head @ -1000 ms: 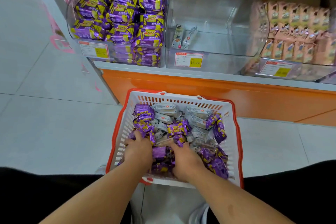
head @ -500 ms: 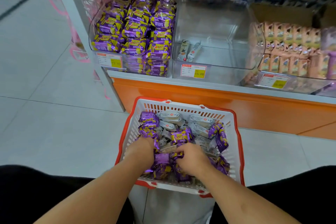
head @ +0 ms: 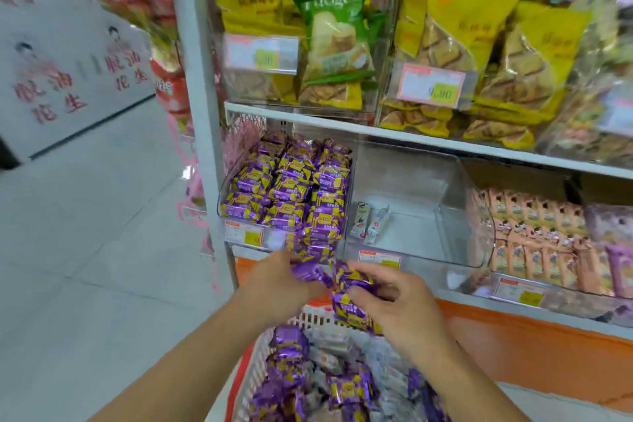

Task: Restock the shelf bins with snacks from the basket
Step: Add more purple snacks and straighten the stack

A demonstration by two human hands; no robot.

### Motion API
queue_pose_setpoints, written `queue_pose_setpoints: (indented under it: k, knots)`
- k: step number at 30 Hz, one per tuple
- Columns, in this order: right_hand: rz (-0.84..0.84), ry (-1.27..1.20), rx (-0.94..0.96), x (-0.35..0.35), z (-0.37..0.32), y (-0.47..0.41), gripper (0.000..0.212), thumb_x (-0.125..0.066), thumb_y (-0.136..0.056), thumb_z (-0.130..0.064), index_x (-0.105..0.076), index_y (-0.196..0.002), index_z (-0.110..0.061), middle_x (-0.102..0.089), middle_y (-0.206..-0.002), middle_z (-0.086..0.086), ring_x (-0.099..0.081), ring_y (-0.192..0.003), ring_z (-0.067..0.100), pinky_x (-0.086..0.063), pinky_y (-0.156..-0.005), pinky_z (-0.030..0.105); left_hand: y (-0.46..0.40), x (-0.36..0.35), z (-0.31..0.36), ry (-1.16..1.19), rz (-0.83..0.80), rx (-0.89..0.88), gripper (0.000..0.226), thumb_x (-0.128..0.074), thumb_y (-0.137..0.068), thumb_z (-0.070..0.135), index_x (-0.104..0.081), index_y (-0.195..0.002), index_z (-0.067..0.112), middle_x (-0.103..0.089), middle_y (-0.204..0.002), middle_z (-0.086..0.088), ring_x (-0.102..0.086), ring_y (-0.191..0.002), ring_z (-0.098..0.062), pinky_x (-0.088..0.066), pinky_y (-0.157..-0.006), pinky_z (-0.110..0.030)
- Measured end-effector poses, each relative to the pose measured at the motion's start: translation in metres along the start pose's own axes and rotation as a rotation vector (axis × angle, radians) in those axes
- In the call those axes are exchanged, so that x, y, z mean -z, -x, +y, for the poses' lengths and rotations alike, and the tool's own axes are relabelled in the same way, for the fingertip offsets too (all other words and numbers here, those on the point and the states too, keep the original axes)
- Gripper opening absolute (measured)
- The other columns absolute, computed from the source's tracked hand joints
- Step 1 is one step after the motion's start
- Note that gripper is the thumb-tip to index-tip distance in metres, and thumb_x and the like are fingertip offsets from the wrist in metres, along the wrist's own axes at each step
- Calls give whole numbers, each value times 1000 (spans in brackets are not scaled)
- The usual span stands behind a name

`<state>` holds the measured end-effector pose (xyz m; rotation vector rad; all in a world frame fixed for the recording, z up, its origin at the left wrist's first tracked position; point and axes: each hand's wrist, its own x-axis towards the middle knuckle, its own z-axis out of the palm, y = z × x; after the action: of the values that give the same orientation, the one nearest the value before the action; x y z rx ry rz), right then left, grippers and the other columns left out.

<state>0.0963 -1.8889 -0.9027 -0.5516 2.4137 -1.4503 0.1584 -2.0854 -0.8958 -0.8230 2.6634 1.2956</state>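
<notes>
Both hands lifted out of white plastic basket [head: 263,349]; left hand [head: 274,279] and right hand [head: 387,298] fingers curled round purple foil snack packs [head: 342,288], raised below front edge of clear bin of purple packs [head: 287,192].

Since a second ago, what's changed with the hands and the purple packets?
Both hands have come up out of the white plastic basket with the red rim. The left hand and right hand now grip purple foil snack packets, lifted toward the clear shelf bin of purple packets. The near-empty clear middle bin holds the same two small packets.
</notes>
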Motion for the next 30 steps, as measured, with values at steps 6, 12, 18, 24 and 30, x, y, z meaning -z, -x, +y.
queue_pose_setpoints:
  k: [6,12,18,24,30]
  knots:
    - [77,4,221,8,-73,-38,38,-81,-88,-24,-75,-116,-50,-77,-101,-19,-72,-89,3,-58,-87,26,-25,67,41,104,223,-80,49,-75,-80,38,-58,-123,22,-71,-94,-7,-67,-72,-23,-49,-61,-32]
    - [209,281,378,-16,-100,-121,40,-76,-90,-36,-70,-127,-49,-60,-93,-15,-58,-84,-1,-40,-73,11,-67,97,45,-2,466,-204,41,-63,-93,25,-61,-133,19,-71,-101,-3,-66,-94,-29,-52,-84,-37]
    - [228,561,438,-43,-109,-213,38,-62,-99,-42,-65,-136,-35,-74,-124,-3,-66,-117,25,-54,-97,40,-109,104,26,56,543,-284,54,-67,-92,20,-59,-142,37,-66,-100,0,-61,-82,-22,-52,-85,-34]
    - [257,774,416,-68,-97,-259,44,-58,-102,-41,-57,-144,-28,-59,-145,10,-55,-129,40,-53,-101,50,-129,106,10,129,558,-316,52,-70,-85,14,-70,-129,41,-65,-117,15,-57,-83,-8,-43,-79,-14]
    - [194,811,384,-67,-96,-240,85,-60,-76,-28,-34,-156,-37,-46,-155,9,-39,-143,38,-36,-118,49,-136,102,1,164,519,-319,30,-77,-82,23,-77,-108,39,-68,-109,21,-55,-78,0,-41,-78,-16]
